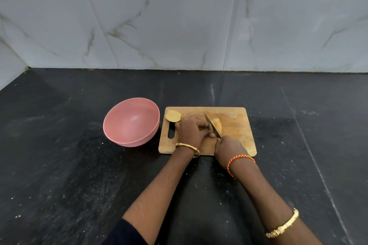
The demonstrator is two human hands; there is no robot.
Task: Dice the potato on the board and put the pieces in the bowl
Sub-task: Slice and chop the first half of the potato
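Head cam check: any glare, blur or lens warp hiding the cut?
Head view: glare only on the glossy marble-look wall tiles; wide-angle bends the black stone counter edges; the steel knife blade and pale potato piece look sharp; the left hand hides part of it.

A home kitchen: black stone counter (79, 165), marble-look wall tiles (159, 26), wooden chopping board (239, 125).

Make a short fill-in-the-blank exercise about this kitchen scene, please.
1. The pink bowl holds ____ potato pieces.
2. The right hand grips a ____.
3. The potato half lies at the board's far-____ corner.
4. The left hand steadies the ____ being cut.

Missing words: no; knife; left; potato
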